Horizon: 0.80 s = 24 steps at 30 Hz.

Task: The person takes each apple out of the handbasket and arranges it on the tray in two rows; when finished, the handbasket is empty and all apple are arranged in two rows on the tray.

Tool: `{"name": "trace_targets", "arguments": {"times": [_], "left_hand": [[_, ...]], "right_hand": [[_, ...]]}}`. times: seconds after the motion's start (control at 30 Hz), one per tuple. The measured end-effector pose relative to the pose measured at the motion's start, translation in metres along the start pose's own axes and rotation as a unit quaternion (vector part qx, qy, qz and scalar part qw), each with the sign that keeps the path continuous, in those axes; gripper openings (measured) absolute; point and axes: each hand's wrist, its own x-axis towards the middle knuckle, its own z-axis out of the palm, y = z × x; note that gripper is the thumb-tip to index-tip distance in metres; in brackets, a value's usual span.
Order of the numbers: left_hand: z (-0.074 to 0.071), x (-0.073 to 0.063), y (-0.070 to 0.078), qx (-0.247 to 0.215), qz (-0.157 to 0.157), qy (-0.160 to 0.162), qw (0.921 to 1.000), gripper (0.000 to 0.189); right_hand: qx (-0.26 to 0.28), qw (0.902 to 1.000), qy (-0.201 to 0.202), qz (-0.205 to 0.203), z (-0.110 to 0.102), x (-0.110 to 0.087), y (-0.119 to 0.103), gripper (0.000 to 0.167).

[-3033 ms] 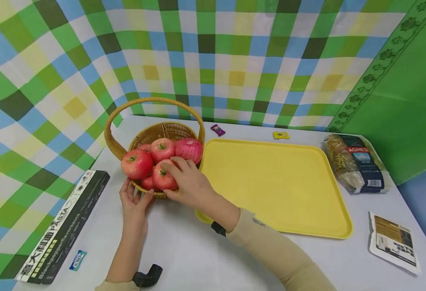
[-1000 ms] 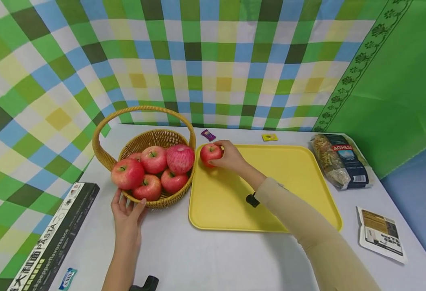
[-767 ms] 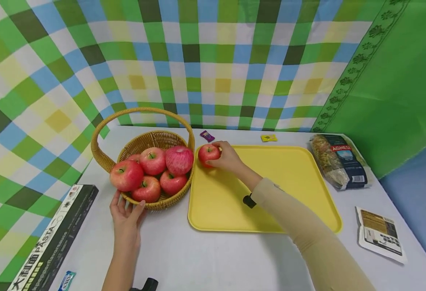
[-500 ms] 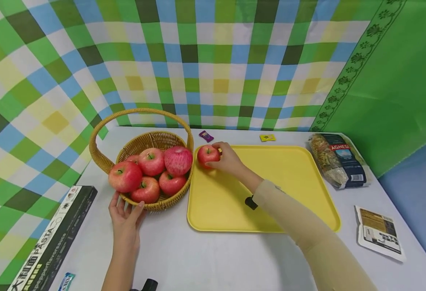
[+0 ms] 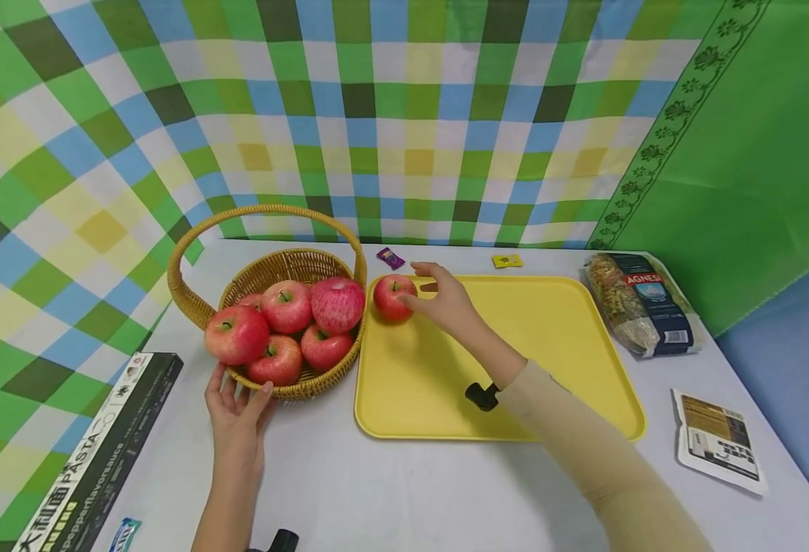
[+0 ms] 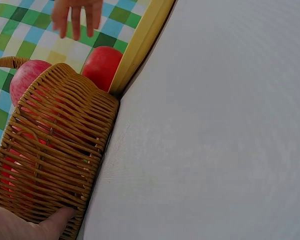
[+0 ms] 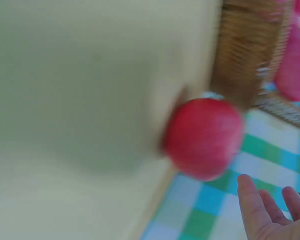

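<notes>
A red apple (image 5: 395, 297) rests at the far left corner of the yellow tray (image 5: 501, 435). My right hand (image 5: 445, 303) is just right of it, thumb and fingers spread; the right wrist view shows the fingers (image 7: 251, 197) apart from the apple (image 7: 205, 139). Left of the tray, a wicker basket (image 5: 294, 264) with a tall handle is filled with several apples (image 5: 276, 360). My left hand (image 5: 235, 414) holds the basket's near left side; in the left wrist view its thumb presses on the weave (image 6: 55, 145).
Along the left lies a long black-and-white pasta box (image 5: 100, 452), with a small blue packet (image 5: 125, 534) beside it. Behind the tray are purple (image 5: 390, 258) and yellow (image 5: 508, 261) candies. On the right are a pasta bag (image 5: 642, 303) and a white pouch (image 5: 718, 441).
My right hand took an apple from the basket, carried it right to the tray's far left corner, then let go and drew back slightly. My left hand stayed at the basket.
</notes>
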Motion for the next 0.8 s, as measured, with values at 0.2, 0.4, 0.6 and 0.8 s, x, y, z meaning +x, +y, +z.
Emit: {"name": "trace_targets", "arguments": {"times": [0.2, 0.4, 0.6, 0.8], "left_hand": [[0.0, 0.0, 0.002, -0.002, 0.001, -0.001, 1.0, 0.087], [0.001, 0.001, 0.003, 0.001, 0.003, -0.001, 1.0, 0.086], [0.001, 0.0, 0.002, 0.0, 0.002, -0.002, 1.0, 0.086], [0.0, 0.001, 0.001, 0.003, 0.0, 0.001, 1.0, 0.087]], "right_hand": [[0.038, 0.9986, -0.009, -0.035, 0.004, -0.027, -0.032, 0.063], [0.015, 0.997, -0.031, -0.07, 0.029, -0.032, -0.044, 0.067], [-0.017, 0.9979, -0.018, -0.059, 0.053, -0.023, -0.046, 0.072], [-0.019, 0.9984, -0.009, -0.053, 0.069, -0.017, -0.047, 0.077]]}}
